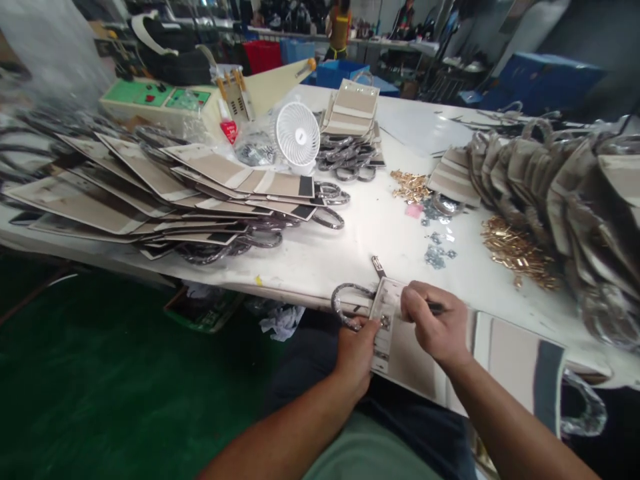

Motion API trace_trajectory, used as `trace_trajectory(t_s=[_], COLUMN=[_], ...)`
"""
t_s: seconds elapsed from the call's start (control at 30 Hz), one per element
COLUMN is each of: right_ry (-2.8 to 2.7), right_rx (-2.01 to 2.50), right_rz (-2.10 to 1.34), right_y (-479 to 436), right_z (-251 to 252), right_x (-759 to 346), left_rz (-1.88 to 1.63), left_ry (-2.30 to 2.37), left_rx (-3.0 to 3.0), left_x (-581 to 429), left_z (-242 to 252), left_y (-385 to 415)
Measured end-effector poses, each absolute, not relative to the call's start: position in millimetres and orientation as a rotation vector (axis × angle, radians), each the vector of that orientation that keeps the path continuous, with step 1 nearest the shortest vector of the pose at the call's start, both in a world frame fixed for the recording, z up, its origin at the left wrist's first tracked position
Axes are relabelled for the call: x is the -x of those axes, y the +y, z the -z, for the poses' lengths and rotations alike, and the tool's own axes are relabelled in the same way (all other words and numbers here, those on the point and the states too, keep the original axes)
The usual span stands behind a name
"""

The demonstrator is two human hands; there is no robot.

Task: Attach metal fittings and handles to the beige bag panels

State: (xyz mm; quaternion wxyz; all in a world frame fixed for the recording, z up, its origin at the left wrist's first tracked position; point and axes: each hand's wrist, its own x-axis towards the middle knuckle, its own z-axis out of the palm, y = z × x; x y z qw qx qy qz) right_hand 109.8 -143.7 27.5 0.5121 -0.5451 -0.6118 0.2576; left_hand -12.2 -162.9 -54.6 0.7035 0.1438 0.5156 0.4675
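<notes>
A flat, unfolded beige handbag panel (pixel 413 353) with dark trim lies across my lap and the table's front edge. Wrapped handles stick out at both its ends, the left one a dark loop (pixel 345 293). My left hand (pixel 356 350) grips the panel's left edge, thumb on top beside a small metal plate (pixel 385 321). Over the panel's upper part, my right hand (pixel 440 323) is closed around a dark-handled tool (pixel 437 307); its working end is hidden by the fist. A strap with a metal end (pixel 377 265) extends above the panel.
Stacked bag panels (pixel 150 193) cover the left of the white table (pixel 305 260). More bags (pixel 540 173) stand at right, near piles of gold fittings (pixel 517 253) and small silver plates (pixel 436 256). A white fan (pixel 299 135) stands behind. A person (pixel 339 30) is in the background.
</notes>
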Motion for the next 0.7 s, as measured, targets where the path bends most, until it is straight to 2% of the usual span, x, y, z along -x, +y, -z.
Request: trace_trajectory(t_s=[0.13,0.43,0.53,0.6,0.7], right_ry=[-1.501,-1.829,-1.909,-1.914,-1.912], right_rx=[1.771,2.094,2.118,2.133,2.137], right_rz=[-0.549,-0.312,-0.188,-0.133,-0.107], right_y=[-146,-149,-151,-153,-155], right_z=[-28,12,14,16,19], right_x=[-144,-138,-131,-130,-131], left_rz=[-1.039,-1.045,-1.328,-1.464,-1.184], left_ry=[1.107,1.084,1.325,1.495,1.276], left_rx=[-0.311,-0.461,-0.877,-1.396,-2.294], left_x=[15,44,70,83,85], left_z=[56,51,40,32,23], left_y=[-168,-181,-175,-166,-145])
